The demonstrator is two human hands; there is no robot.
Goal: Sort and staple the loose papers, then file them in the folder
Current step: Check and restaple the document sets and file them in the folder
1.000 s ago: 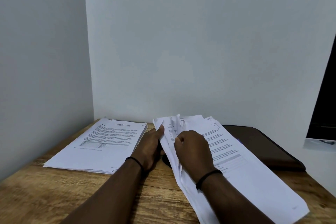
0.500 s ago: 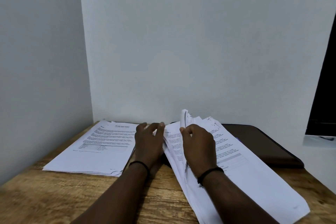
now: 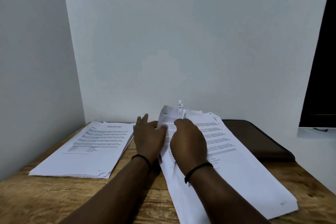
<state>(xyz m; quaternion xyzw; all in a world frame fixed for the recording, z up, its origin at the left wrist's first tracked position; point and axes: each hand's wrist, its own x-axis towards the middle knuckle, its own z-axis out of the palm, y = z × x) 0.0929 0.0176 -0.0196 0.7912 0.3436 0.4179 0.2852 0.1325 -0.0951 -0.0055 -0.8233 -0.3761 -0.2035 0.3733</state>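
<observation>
1. The loose papers (image 3: pixel 227 160) lie as an untidy stack on the right half of the worktop (image 3: pixel 45 198), long axis running from the near edge away toward the wall, slightly angled to the right. The far ends of the top sheets are curled up off the stack.
2. One lifted sheet (image 3: pixel 168 116) stands up at the stack's far left corner, between the two hands. The right hand (image 3: pixel 189 143) rests on the stack's left edge, palm down, fingers curled over the sheets; it appears to hold the sheet's edge, though its fingertips are hidden.
3. The left hand (image 3: pixel 148 138) is just left of that stack, fingers straight and spread, holding nothing, its thumb side touching the lifted sheet's lower edge. It looks the nearer hand to take the sheet across.
4. A sorted pile (image 3: pixel 87 149) lies flat to the left, long axis likewise toward the wall, just beside the left hand.
5. The folder (image 3: pixel 254 138), dark brown and closed, sits behind and right of the loose stack, partly under it.
6. Both forearms reach forward, each wrist with a dark band. No stapler is in view.
</observation>
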